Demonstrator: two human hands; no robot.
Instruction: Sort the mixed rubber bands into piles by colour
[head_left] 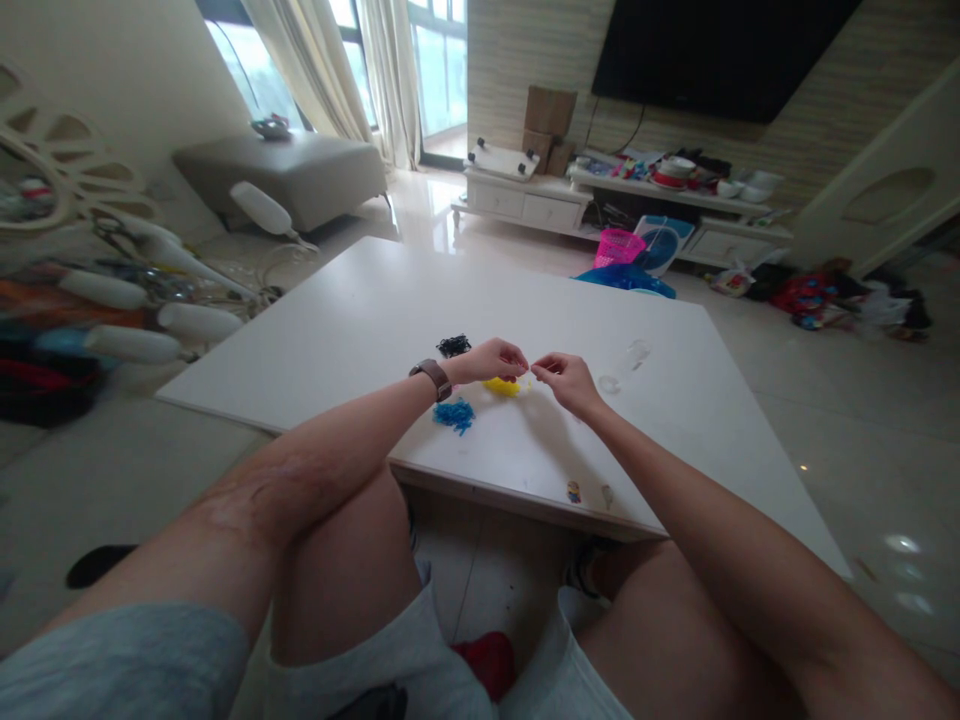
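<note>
Over the white table (360, 320) my two hands meet, fingertips almost touching. My left hand (496, 360), with a watch (431, 380) on its wrist, has its fingers closed in a pinch. My right hand (568, 380) pinches as well, thumb against forefinger. Whatever lies between the fingertips is too small to make out. Just below the left hand is a pile of small yellow pieces (502, 387), partly covered by it. A heap of small blue pieces (454, 415) lies nearer me, and a heap of black ones (454, 345) sits behind the left wrist.
Clear plastic items (636, 355) lie on the table to the right of my hands. A small cartoon-figure sticker (574, 491) is near the front edge. Beyond the table stand a pink basket (619, 247) and a white TV cabinet (525, 205). White lamp arms (262, 208) reach toward its left side.
</note>
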